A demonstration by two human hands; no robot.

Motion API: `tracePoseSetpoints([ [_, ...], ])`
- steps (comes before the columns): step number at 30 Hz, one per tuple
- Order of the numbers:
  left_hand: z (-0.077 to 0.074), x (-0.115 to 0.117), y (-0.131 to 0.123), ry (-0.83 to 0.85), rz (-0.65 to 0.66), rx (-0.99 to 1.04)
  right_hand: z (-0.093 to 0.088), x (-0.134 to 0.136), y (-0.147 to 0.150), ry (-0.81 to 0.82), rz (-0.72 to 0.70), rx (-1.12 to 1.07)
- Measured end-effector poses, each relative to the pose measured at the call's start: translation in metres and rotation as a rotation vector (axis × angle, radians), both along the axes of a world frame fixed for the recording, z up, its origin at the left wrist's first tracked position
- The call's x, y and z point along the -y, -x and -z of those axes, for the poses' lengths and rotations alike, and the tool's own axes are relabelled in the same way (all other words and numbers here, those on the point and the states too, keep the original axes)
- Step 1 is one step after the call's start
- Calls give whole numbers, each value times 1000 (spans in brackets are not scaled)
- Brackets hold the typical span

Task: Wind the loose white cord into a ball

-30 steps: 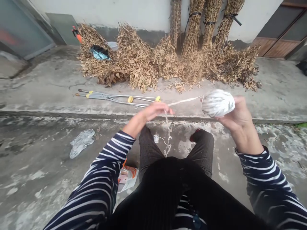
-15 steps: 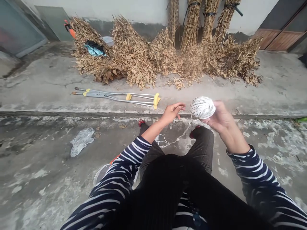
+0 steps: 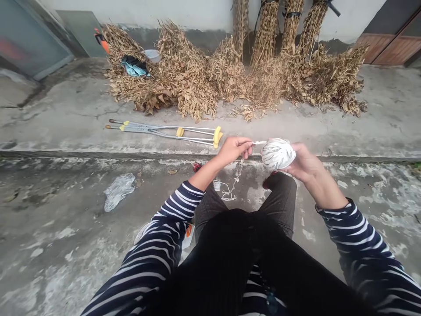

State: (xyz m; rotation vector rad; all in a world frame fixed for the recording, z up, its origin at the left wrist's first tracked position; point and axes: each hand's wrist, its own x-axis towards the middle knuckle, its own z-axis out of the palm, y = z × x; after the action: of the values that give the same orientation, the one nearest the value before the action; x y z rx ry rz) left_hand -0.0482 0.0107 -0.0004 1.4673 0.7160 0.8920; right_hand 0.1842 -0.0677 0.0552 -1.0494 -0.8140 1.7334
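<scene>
Ball of string (image 3: 278, 154), matt and fibrous; crutches (image 3: 141, 128), smooth metal; bag (image 3: 119, 192), thin, crinkled, glossy plastic; ground (image 3: 66, 184), rough matt concrete; stalks (image 3: 187, 70), dry and coarse

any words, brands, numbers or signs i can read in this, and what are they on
No text can be read in this view.
White-and-orange item by the left sleeve: mostly hidden, no lettering can be made out.
Crutches: any marks are too small to read.
Ball of white cord in the right hand: no lettering visible.
</scene>
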Motion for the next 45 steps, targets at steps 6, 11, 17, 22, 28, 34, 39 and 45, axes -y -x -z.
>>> tracePoseSetpoints([
  [6,-22,-18,13,-127,-122,-11,6,10,6,-80,-101,25],
  [11,-24,-21,16,-201,-147,-49,4,14,10,-121,-157,78],
  [17,-19,-18,26,-454,-250,-196,3,13,14,-71,-136,117],
  [22,5,-24,23,-559,-263,-265,-4,10,22,-148,-119,98],
  [28,32,-19,-2,-135,-42,-149,-21,-2,27,-200,-31,197],
  [34,13,7,-19,200,198,45,-32,-26,29,-271,53,265],
  [39,0,18,-12,340,245,110,-35,-48,25,-312,112,383],
  [45,0,26,1,406,330,180,-30,-54,30,-492,194,506],
])
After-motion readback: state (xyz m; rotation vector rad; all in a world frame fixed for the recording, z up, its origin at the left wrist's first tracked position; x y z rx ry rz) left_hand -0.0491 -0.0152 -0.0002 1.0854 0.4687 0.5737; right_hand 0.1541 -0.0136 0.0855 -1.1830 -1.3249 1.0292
